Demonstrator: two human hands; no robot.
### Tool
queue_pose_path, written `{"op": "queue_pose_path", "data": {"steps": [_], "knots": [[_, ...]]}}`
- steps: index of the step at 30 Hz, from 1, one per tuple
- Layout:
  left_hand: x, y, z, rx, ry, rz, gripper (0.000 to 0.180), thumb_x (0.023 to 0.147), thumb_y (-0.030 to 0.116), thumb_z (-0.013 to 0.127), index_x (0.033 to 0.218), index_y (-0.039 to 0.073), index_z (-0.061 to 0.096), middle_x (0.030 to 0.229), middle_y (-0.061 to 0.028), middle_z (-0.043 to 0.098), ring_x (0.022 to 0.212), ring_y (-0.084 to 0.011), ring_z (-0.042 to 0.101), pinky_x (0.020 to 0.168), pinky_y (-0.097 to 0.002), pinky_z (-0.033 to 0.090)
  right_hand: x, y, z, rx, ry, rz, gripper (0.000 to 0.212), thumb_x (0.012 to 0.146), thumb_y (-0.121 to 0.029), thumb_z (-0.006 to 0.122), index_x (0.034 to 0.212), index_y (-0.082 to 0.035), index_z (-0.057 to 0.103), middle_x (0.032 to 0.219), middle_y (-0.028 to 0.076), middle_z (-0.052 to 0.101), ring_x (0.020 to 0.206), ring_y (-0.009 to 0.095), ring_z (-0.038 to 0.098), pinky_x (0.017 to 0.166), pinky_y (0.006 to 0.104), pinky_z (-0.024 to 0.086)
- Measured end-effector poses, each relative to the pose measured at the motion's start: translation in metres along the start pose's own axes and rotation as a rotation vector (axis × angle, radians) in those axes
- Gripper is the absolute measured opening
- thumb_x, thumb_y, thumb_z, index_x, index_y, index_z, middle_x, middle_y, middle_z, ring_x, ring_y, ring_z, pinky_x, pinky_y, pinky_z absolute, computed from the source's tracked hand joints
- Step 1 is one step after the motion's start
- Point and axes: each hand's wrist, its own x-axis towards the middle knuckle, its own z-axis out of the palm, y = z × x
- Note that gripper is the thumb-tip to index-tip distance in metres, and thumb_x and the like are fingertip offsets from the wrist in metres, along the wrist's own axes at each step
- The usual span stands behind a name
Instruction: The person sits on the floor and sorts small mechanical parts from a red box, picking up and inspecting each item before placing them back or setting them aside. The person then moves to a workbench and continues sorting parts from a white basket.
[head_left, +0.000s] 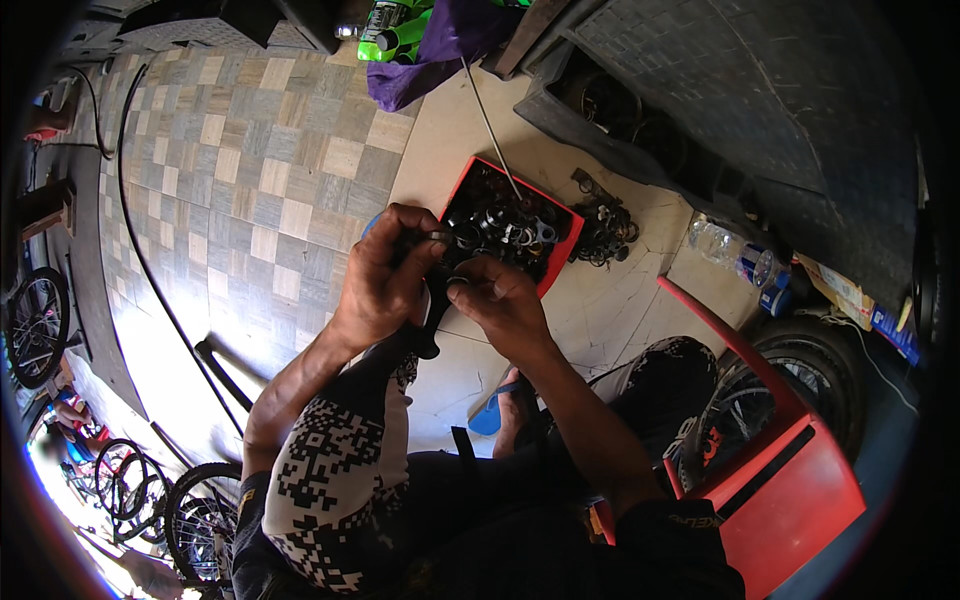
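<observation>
My left hand [385, 275] is raised over my lap, thumb and fingers pinched together at a small part whose kind I cannot make out. Close beside it, my right hand [505, 308] is also closed in a pinch, its fingertips nearly meeting those of the left. What sits between the right fingertips is too small and dark to name. Just beyond both hands stands a red bin [574, 245], filled with loose dark and silvery metal parts [505, 222]. A thin rod [488, 122] leans into the bin from the far side.
Right of the bin lies a heap of dark parts [605, 228]. Clear plastic bottles [715, 240], a tyre [835, 385] and a red plastic chair [790, 500] stand at right. Purple cloth [400, 85] and a green bottle [385, 22] are at the far side. Bicycles [130, 480] stand lower left.
</observation>
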Motion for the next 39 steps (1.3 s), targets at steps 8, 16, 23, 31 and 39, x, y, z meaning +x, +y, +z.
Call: {"op": "queue_pose_path", "data": {"steps": [8,16,23,31,39], "knots": [[-0.001,-0.004,0.003,0.033,0.018,0.008,0.014,0.102,-0.003,0.06,0.113,0.004,0.056,0.08,-0.0023,0.063,0.045,-0.0057,0.053,0.039,-0.0235,0.038,-0.002,0.001,-0.003,-0.027,0.013,0.0,0.017,0.096,-0.006,0.072,0.112,-0.004,0.069,0.096,-0.003,0.067,0.089,0.003,0.059,0.079,0.0219,0.049],[0.001,-0.01,0.001,0.053,0.014,0.03,0.014,0.102,-0.003,0.06,0.113,0.004,0.056,0.084,-0.0032,0.064,0.049,-0.0052,0.053,0.041,-0.0232,0.04,0.002,0.006,-0.005,0.045,-0.021,0.051,0.018,0.096,-0.006,0.073,0.113,-0.004,0.069,0.098,-0.003,0.067,0.092,0.004,0.059,0.082,0.0228,0.048],[0.004,-0.015,-0.007,0.068,0.058,0.041,0.013,0.102,-0.004,0.06,0.113,0.002,0.058,0.09,-0.0033,0.065,0.074,-0.0083,0.062,0.067,-0.025,0.051,0.007,0.005,-0.024,0.048,-0.108,-0.03,0.029,0.093,-0.016,0.077,0.12,-0.006,0.071,0.099,-0.002,0.07,0.085,0.005,0.058,0.078,0.0262,0.051],[0.002,-0.032,-0.057,0.334,0.228,0.086,0.013,0.097,0.0,0.067,0.11,0.001,0.063,0.103,-0.0077,0.069,0.088,-0.0132,0.066,0.077,-0.0291,0.053,0.002,0.013,-0.113,-1.284,0.103,-0.135,0.04,0.087,-0.005,0.065,0.125,-0.014,0.07,0.113,0.014,0.067,0.104,0.032,0.068,0.087,0.0434,0.057],[-0.005,-0.046,-0.064,0.558,0.226,0.087,0.015,0.097,0.004,0.069,0.11,0.0,0.066,0.103,-0.0118,0.071,0.088,-0.0193,0.07,0.077,-0.0311,0.055,-0.003,0.046,-0.079,-1.543,-0.411,0.074,0.03,0.09,-0.017,0.063,0.115,-0.026,0.078,0.107,0.005,0.073,0.097,0.026,0.074,0.081,0.0429,0.058]]}}
